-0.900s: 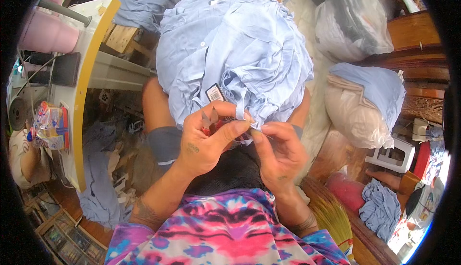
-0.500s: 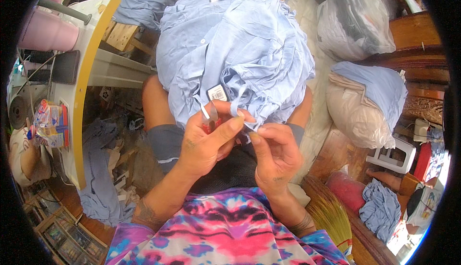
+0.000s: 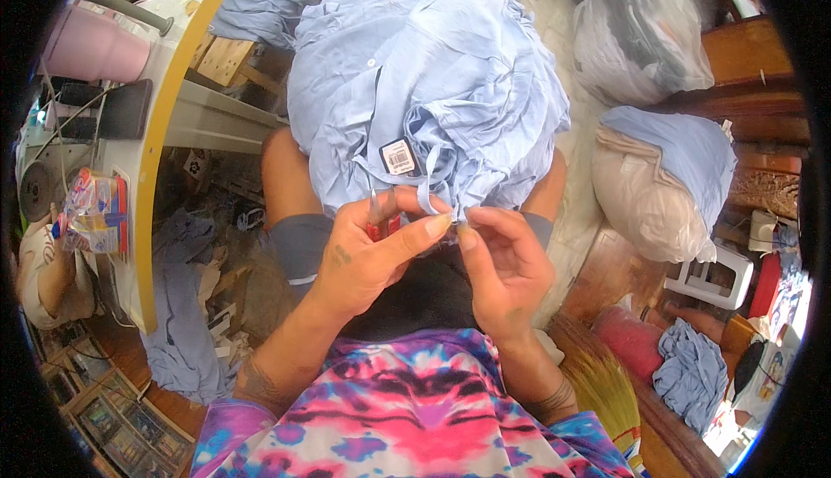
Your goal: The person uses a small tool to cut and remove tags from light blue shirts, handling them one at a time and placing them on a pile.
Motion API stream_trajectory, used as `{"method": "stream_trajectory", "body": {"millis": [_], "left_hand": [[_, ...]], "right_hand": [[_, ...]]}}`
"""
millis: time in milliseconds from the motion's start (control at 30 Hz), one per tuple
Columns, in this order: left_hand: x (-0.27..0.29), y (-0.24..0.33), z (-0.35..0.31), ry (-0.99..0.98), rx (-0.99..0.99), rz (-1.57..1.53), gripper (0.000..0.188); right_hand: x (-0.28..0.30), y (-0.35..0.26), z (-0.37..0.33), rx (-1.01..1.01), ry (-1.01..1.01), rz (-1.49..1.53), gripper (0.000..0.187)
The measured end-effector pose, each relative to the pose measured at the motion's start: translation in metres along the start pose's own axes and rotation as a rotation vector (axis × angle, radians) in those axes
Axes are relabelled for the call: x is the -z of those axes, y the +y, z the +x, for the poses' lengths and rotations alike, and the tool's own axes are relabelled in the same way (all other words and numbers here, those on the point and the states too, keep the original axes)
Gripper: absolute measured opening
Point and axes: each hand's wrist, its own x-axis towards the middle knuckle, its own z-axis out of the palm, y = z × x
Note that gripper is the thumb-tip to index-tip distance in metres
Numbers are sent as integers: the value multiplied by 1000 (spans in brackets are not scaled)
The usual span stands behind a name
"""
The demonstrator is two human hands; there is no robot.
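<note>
A large bundle of light blue garments (image 3: 467, 71) rests across my lap. At its near edge, my left hand (image 3: 359, 257) is closed, with thumb and forefinger pinching a narrow blue fabric strap (image 3: 425, 188). Small thread snips (image 3: 381, 216) with red on them are also tucked in that hand, their metal tips pointing up toward the cloth. My right hand (image 3: 506, 261) pinches the edge of the same blue garment close beside the left fingertips. A dark-bordered white label (image 3: 398, 158) lies on the cloth just beyond my hands. The pinched bit of cloth is mostly hidden by my fingers.
To the left stands a white table (image 3: 177, 71) with a yellow edge, bearing a pink tumbler (image 3: 99, 45) and a plastic-wrapped package (image 3: 97, 214). Stuffed plastic bags (image 3: 640, 36), a cloth-topped bundle (image 3: 662, 188), a white stool (image 3: 714, 277) and a broom (image 3: 606, 387) are at right.
My right fingers have shifted slightly up the cloth edge, and the strap now loops over my left fingertips. The label shows more fully, a little farther from my hands.
</note>
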Motion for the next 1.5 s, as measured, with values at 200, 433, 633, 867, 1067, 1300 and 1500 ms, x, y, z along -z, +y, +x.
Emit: {"method": "stream_trajectory", "body": {"millis": [200,433,633,867,1067,1300,1500], "left_hand": [[9,-2,-8,-19,-47,8,20],[14,0,-14,-35,-35,-23,21],[17,-2,-12,65,-62,-130,19],[25,-8,-15,148,-115,-74,25],[24,7,-35,35,-27,34,47],[12,10,-40,6,-164,256,42],[8,27,-38,-62,32,20,38]], "right_hand": [[0,-3,-4,63,-110,-139,28],[-15,3,-6,115,-29,-191,39],[-19,0,-3,-11,-54,-29,35],[-20,4,-1,-106,-99,17,34],[-22,5,3,-135,-85,43,36],[-19,4,7,-58,-125,-79,35],[-18,2,8,26,-114,-161,31]]}}
